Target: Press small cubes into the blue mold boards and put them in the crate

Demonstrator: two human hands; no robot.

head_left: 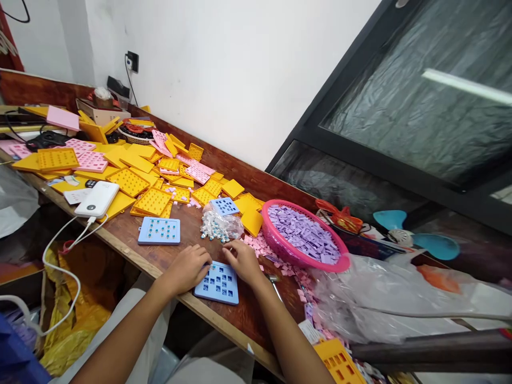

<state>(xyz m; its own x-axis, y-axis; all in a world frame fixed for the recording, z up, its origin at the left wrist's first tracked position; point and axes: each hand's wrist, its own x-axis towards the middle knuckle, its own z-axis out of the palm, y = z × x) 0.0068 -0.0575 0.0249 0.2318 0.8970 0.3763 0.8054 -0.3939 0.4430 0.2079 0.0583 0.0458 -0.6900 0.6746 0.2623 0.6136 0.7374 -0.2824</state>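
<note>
A light-blue board point(216, 292) with square openings lies flat at the table's front edge, a small teal piece in its top row. My left hand point(188, 269) rests at the board's upper left corner, fingers curled together with the tips over the board; what they hold, if anything, is hidden. Just above the board's top right, my right hand point(243, 261) has thumb and forefinger pinched close together. Anything between them is too small to name. Beyond the fingertips, small blue-and-white pieces point(214, 230) spill from a clear plastic bag point(230, 226).
Left stands another light-blue board point(159, 237) set with teal pieces. A white power bank point(97, 199) with a cable lies near yellow boards point(128, 182). A pink basket point(276, 242) of purple pieces sits to the right, pink pieces point(260, 246) scattered beside it. A metal tool point(276, 288) lies by my right forearm.
</note>
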